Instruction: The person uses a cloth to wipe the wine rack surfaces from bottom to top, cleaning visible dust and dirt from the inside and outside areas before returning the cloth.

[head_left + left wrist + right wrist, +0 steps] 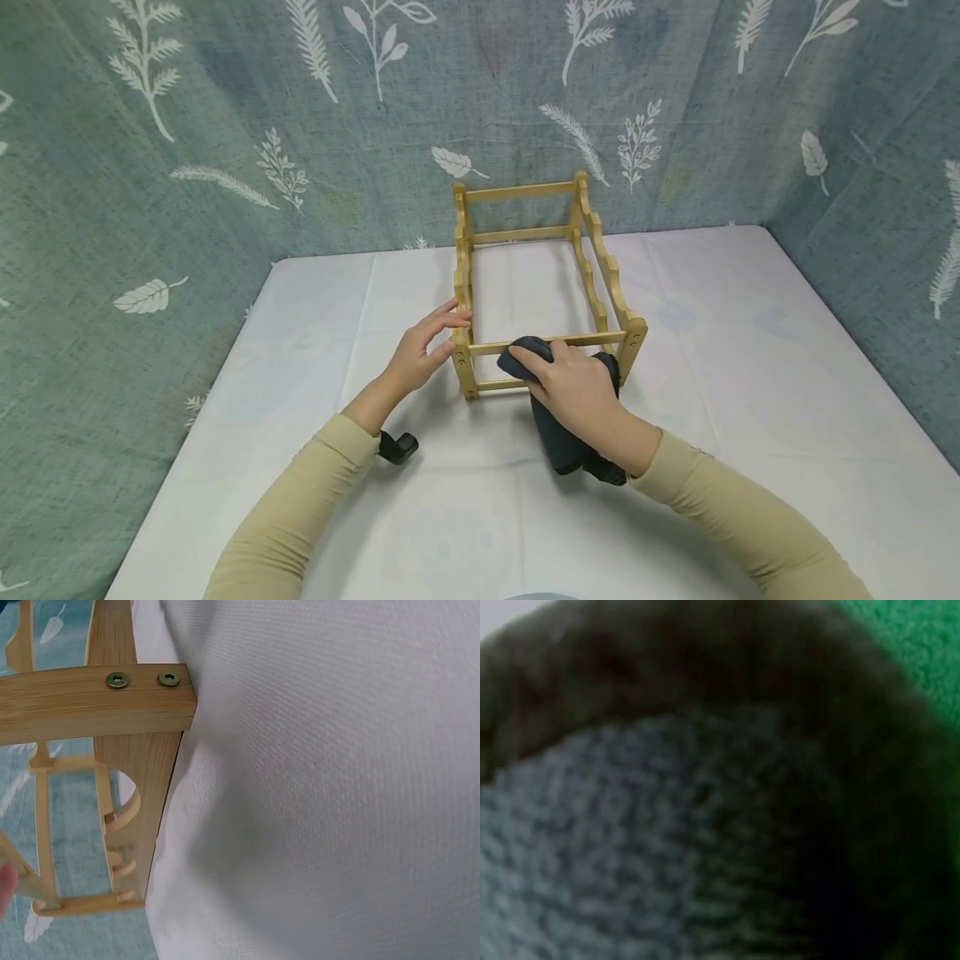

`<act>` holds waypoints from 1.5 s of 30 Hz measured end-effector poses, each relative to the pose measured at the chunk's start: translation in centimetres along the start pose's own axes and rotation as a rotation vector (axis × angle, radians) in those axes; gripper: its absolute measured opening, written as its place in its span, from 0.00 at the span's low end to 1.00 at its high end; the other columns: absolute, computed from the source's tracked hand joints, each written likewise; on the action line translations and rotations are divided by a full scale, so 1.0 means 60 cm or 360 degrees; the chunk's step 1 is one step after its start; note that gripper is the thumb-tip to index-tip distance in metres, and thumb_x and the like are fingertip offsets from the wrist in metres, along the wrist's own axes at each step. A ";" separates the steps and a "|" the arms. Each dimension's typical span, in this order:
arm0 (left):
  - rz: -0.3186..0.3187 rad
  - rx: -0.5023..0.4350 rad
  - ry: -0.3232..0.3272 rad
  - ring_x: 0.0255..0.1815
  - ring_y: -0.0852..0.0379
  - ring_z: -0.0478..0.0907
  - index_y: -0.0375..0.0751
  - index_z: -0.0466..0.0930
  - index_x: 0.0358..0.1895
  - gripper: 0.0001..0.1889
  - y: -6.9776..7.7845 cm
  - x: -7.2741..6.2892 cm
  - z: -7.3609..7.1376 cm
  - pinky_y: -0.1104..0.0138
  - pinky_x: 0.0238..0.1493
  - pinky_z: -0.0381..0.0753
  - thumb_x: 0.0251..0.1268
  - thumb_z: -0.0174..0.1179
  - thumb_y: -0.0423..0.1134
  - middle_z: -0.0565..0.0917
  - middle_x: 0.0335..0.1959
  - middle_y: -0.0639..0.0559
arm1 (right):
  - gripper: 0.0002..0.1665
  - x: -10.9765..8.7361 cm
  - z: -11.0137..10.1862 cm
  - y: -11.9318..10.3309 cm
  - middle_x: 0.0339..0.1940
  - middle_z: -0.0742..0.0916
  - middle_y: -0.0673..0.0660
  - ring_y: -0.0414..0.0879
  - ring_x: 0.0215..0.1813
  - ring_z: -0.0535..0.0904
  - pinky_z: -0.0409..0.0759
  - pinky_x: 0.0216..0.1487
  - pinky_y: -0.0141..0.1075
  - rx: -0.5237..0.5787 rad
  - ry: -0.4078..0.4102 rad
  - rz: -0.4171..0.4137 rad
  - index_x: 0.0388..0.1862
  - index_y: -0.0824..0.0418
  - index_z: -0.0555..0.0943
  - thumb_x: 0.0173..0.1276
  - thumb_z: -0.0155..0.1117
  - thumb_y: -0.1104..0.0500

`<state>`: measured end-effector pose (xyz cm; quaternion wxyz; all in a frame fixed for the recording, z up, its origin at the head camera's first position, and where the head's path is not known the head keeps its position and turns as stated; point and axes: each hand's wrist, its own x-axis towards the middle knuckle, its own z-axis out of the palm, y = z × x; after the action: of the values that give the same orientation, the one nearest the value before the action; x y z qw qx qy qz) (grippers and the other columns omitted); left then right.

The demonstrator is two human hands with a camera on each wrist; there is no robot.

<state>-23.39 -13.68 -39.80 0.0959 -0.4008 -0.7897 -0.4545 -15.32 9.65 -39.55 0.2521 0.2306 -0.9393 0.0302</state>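
A wooden rack (pixel 521 340) with scalloped side rails stands on the table in the head view. Its front left corner, with two bolts in the wood, fills the upper left of the left wrist view. My left hand (pixel 415 357) rests on the rack's left side, fingers extended over the rail and thumb by the front post. A dark navy cloth (pixel 555 433) is bunched in my right hand (pixel 576 390), which grips it at the rack's front bar. Part of the cloth hangs below the hand. Close up, the right wrist view shows blurred, dark woven fabric (pixel 622 847).
The rack stands on a white tablecloth (pixel 442 517). Behind it and at both sides hangs a green-blue curtain (pixel 390 150) with white leaf prints. A black device (pixel 397 448) shows under the left wrist. The edge of a pale blue thing (pixel 542 597) shows at the bottom.
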 end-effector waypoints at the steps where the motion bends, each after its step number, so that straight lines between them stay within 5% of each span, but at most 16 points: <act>1: 0.0000 0.0000 -0.0002 0.65 0.32 0.58 0.25 0.73 0.47 0.40 0.000 0.000 0.000 0.42 0.62 0.58 0.64 0.39 0.66 0.75 0.53 0.31 | 0.27 -0.006 -0.003 0.008 0.25 0.77 0.59 0.45 0.18 0.69 0.64 0.12 0.33 0.0003 0.0011 0.0012 0.56 0.45 0.77 0.55 0.69 0.52; 12: 0.0025 -0.0024 0.0009 0.64 0.30 0.58 0.24 0.73 0.46 0.39 -0.001 -0.005 -0.001 0.40 0.60 0.59 0.65 0.40 0.64 0.74 0.52 0.28 | 0.29 -0.073 -0.035 0.091 0.23 0.76 0.63 0.50 0.15 0.70 0.64 0.09 0.36 -0.0090 0.0034 0.0312 0.55 0.51 0.77 0.52 0.72 0.55; 19: 0.0022 -0.0018 0.0006 0.65 0.31 0.58 0.24 0.73 0.47 0.38 -0.003 -0.006 -0.001 0.40 0.61 0.58 0.65 0.39 0.64 0.75 0.53 0.30 | 0.28 -0.091 -0.042 0.112 0.23 0.77 0.64 0.52 0.16 0.72 0.63 0.08 0.37 -0.0108 0.0031 0.0353 0.55 0.53 0.77 0.52 0.71 0.57; 26: 0.0037 -0.0031 0.0003 0.64 0.29 0.57 0.24 0.72 0.46 0.38 -0.001 -0.004 0.001 0.39 0.60 0.58 0.65 0.39 0.64 0.74 0.52 0.27 | 0.29 -0.079 -0.043 0.083 0.26 0.78 0.63 0.48 0.16 0.70 0.63 0.10 0.34 -0.0026 0.0049 0.0119 0.55 0.53 0.78 0.51 0.72 0.54; 35: 0.0014 -0.0026 -0.0007 0.65 0.31 0.57 0.25 0.73 0.47 0.40 -0.001 -0.001 0.002 0.41 0.61 0.58 0.64 0.38 0.66 0.74 0.54 0.29 | 0.28 0.002 -0.001 0.000 0.26 0.79 0.58 0.46 0.21 0.74 0.69 0.14 0.32 0.0074 0.0135 -0.0321 0.55 0.48 0.77 0.53 0.71 0.49; 40: -0.0006 -0.0052 -0.0024 0.66 0.31 0.56 0.24 0.72 0.48 0.40 0.000 -0.004 0.001 0.40 0.62 0.57 0.64 0.38 0.65 0.73 0.54 0.29 | 0.28 0.038 0.018 -0.038 0.28 0.81 0.59 0.46 0.23 0.78 0.74 0.17 0.32 0.0061 0.0134 -0.0341 0.56 0.49 0.76 0.55 0.69 0.49; 45: 0.0005 -0.0030 -0.0021 0.65 0.31 0.57 0.26 0.72 0.48 0.39 0.000 -0.003 -0.001 0.40 0.62 0.58 0.64 0.38 0.65 0.74 0.54 0.29 | 0.28 0.040 0.015 -0.040 0.29 0.81 0.60 0.46 0.23 0.78 0.73 0.15 0.32 0.0033 0.0046 -0.0256 0.57 0.48 0.75 0.56 0.67 0.48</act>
<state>-23.26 -13.83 -39.83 0.0877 -0.4060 -0.7853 -0.4591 -16.50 6.37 -39.31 0.2648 0.3075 -0.9137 0.0228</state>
